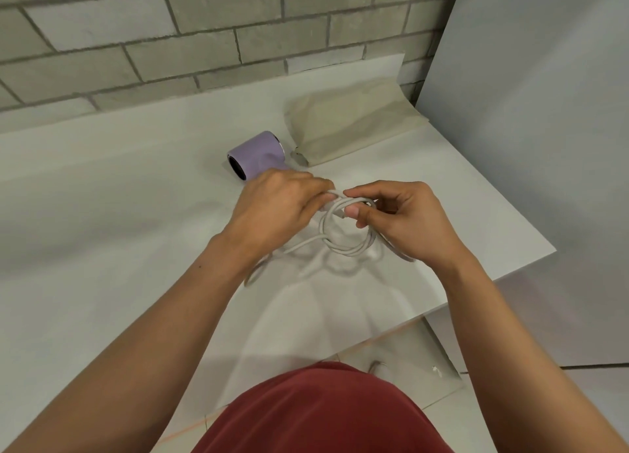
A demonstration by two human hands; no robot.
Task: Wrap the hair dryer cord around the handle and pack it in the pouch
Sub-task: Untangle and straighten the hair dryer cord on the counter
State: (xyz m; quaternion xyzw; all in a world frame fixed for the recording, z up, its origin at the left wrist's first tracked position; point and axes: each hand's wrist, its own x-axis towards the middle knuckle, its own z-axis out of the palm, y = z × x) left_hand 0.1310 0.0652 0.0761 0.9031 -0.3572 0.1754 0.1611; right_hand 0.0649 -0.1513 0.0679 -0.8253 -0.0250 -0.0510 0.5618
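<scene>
White counter [102, 214] — brick wall [170, 27] behind, grey panel [544, 112] right.

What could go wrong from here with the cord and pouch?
1. The cord hangs in loose loops between the left hand and right hand. A slipped pinch would likely let them spring apart.
2. A stray loop trails under the left wrist and may snag.
3. The pouch lies flat behind the dryer. Opening it needs a hand, and both are busy.

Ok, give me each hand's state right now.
Left hand: grips the cord by the hair dryer.
Right hand: pinches the coiled cord.
</scene>
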